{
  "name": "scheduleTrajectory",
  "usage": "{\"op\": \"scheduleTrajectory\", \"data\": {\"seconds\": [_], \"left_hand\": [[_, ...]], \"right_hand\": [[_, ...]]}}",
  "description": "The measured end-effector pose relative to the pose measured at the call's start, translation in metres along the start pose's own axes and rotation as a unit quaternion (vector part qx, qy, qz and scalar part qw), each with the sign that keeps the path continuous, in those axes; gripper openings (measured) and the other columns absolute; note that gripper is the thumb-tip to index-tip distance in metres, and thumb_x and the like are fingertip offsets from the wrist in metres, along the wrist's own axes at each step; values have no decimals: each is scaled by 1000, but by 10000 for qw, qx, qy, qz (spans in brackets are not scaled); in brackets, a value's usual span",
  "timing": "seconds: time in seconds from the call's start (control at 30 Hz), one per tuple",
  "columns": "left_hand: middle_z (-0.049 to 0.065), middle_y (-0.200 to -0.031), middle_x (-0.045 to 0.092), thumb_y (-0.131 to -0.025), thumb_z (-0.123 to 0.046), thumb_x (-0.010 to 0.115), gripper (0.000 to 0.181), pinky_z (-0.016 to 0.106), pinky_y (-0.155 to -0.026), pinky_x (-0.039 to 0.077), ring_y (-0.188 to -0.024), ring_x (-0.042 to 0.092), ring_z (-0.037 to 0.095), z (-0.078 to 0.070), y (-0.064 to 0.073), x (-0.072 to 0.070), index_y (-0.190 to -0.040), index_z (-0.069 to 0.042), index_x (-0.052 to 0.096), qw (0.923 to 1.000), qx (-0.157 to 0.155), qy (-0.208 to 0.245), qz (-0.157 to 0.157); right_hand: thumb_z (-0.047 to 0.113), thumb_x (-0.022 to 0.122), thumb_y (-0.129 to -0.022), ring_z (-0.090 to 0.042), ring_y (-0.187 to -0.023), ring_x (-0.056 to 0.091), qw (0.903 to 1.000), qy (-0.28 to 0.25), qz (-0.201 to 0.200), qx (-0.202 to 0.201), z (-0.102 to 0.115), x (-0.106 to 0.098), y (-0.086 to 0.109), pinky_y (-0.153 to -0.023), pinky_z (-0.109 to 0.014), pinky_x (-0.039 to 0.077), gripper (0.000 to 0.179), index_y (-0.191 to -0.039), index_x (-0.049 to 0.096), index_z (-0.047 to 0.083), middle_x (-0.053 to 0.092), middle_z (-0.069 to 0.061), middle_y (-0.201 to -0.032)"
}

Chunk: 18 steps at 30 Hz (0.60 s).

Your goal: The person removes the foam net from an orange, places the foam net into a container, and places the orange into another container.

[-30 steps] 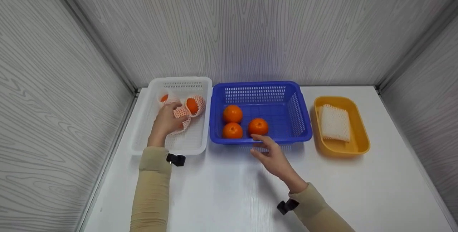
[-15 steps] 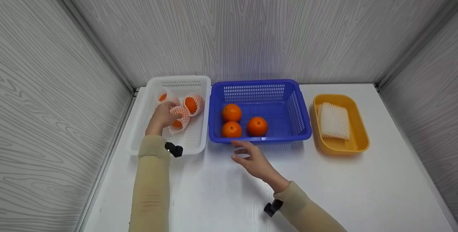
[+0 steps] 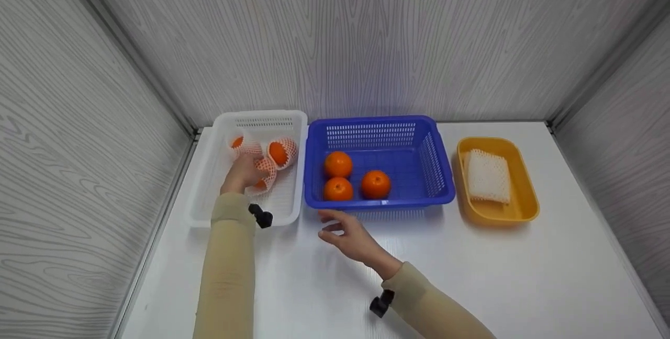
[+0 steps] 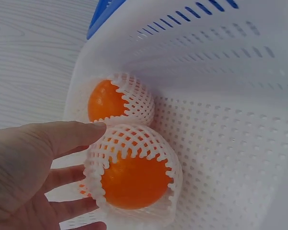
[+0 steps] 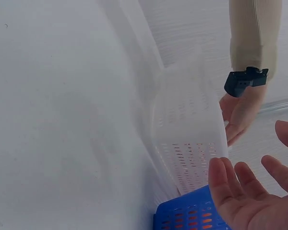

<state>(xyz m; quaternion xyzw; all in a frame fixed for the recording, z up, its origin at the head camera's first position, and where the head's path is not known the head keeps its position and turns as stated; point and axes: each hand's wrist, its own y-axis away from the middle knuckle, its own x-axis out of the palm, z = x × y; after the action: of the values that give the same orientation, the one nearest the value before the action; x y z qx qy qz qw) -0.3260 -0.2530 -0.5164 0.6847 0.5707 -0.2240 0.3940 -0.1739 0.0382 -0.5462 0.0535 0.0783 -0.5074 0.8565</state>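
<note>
One rectangular white plastic basket (image 3: 282,221), left of centre in your head view, holds three round orange fruits in white foam nets (image 3: 278,154), clustered in its middle and upper part. Your left hand (image 3: 242,172) is over the lowest netted fruit (image 3: 268,172) and hides part of it. In the left wrist view the thumb and fingertips touch its net with fingers loosely spread: this grip is relaxed, not clenched.

One rectangular blue plastic basket (image 3: 400,166), at centre, holds three bare round orange fruits (image 3: 376,184): two at its left, one above the other, and one to their right. Your right hand (image 3: 348,235) is just below its lower left rim, the grip released and holding nothing.

At right, one yellow plastic tray with rounded corners (image 3: 518,208) holds one bundle of white foam netting (image 3: 488,176); how many nets it contains cannot be told. All three containers stand in a row on a white surface (image 3: 309,281). One small black device (image 3: 260,215) sits at each of your two beige sleeves (image 3: 225,266). Your left hand blocks sight of the white basket's left middle.
</note>
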Motion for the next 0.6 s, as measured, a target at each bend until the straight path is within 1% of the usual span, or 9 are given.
{"op": "scheduleTrajectory", "data": {"seconds": [0.07,0.17,0.27,0.3,0.37,0.47,0.53,0.6], "left_hand": [[26,-144,39,-90,-12,65,55,51,-109,30,-127,41,39,2,1,-1,-140,5,47,9999,-54,-41,-81],[27,-143,36,-89,-13,65,56,53,-106,33,-124,43,41,2,3,-1,-139,5,47,9997,-210,-105,-113],[27,-142,35,-88,-15,68,56,54,-102,38,-116,47,40,3,7,0,-138,1,49,9984,-558,4,-126],[27,-141,33,-88,-16,70,55,54,-100,39,-115,47,40,3,8,1,-137,0,50,9976,-685,48,-132],[28,-138,32,-86,-17,74,55,54,-97,42,-110,47,39,4,8,2,-133,-2,50,9958,-899,94,-146],[26,-133,31,-84,-19,77,56,52,-93,42,-109,42,38,5,8,4,-129,-5,48,9929,-1171,162,-116],[25,-132,34,-83,-19,78,59,53,-94,41,-111,41,39,6,8,5,-130,-5,45,9924,-1208,208,-47],[24,-134,37,-83,-19,78,62,54,-98,39,-116,40,39,6,8,6,-132,-5,42,9915,-1244,361,78]], "right_hand": [[9,64,-95,-32,-111,60,9999,-42,67,100,1,4,-1,-91,-38,51,48,-141,51,6,56,-14,-129],[6,62,-95,-35,-111,59,9996,-100,154,206,15,7,2,-90,-41,52,47,-140,50,3,56,-17,-128],[2,61,-95,-38,-110,59,9992,-100,230,307,29,9,5,-88,-43,53,46,-140,50,0,56,-20,-126],[2,61,-95,-38,-109,60,9992,-110,233,314,29,10,5,-87,-43,53,46,-139,50,0,56,-20,-125],[2,61,-95,-37,-109,60,9990,-96,235,369,22,12,2,-87,-43,53,46,-140,50,0,56,-19,-124],[4,62,-95,-34,-108,61,9985,-135,208,488,8,15,-5,-87,-42,53,47,-141,50,4,57,-17,-124],[7,63,-95,-31,-108,61,9980,-183,197,568,0,18,-9,-87,-41,54,47,-141,50,7,58,-14,-123],[10,64,-95,-28,-106,62,9977,-226,197,614,-4,20,-11,-86,-40,54,47,-141,51,9,59,-11,-122]]}}
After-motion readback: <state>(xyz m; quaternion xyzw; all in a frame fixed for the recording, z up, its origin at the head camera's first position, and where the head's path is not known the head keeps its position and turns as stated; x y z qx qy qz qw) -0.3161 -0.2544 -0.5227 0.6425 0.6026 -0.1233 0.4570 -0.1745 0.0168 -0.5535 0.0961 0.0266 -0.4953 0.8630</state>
